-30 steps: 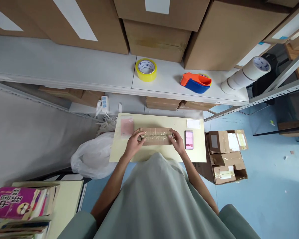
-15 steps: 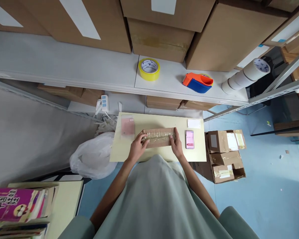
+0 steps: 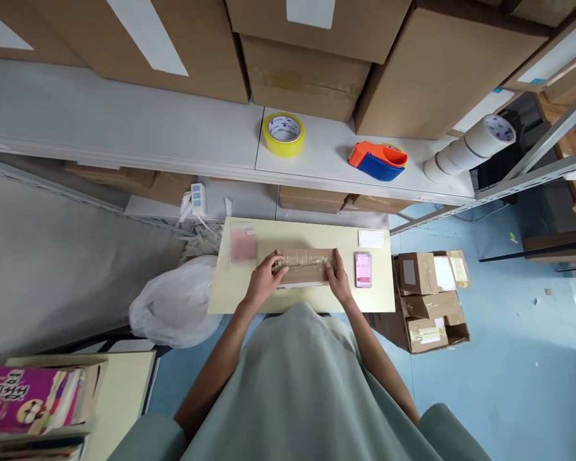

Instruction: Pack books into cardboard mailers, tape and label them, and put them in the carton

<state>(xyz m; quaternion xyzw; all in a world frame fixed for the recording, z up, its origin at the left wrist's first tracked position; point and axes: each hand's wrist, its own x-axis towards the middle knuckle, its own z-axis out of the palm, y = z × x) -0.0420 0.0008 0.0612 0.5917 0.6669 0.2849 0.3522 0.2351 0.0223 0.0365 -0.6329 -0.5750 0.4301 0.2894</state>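
Head cam: small taped cardboard box [image 3: 304, 274] is just below the middle of the frame, with a bare hand on each end. Left hand [image 3: 265, 275] is pinching the left end, thumb toward the bottom of the frame and fingers curled over the top corner. Right hand [image 3: 338, 276] has the other end, fingers along the right edge and thumb pressed on the near side. Can't tell if the box is touching the pale yellow table [image 3: 240, 298] or held slightly above it. There's shiny tape running lengthwise across it.

Right of the right hand there's a phone [image 3: 363, 269] with a pink screen, too blurry to read, and a white card [image 3: 370, 239] just above it. Flat pinkish packet [image 3: 242, 244] lies up and left of the left hand.

Upper half of the frame is a grey shelf [image 3: 173, 131] with a yellow tape roll [image 3: 288, 149], an orange-and-blue tape dispenser [image 3: 378, 161], some white rolls [image 3: 465, 150] and big cartons [image 3: 436, 77] behind. White plastic bag [image 3: 173, 301] left of the table, beat-up boxes [image 3: 425, 304] on the right, purple book [image 3: 19, 400] lower left.
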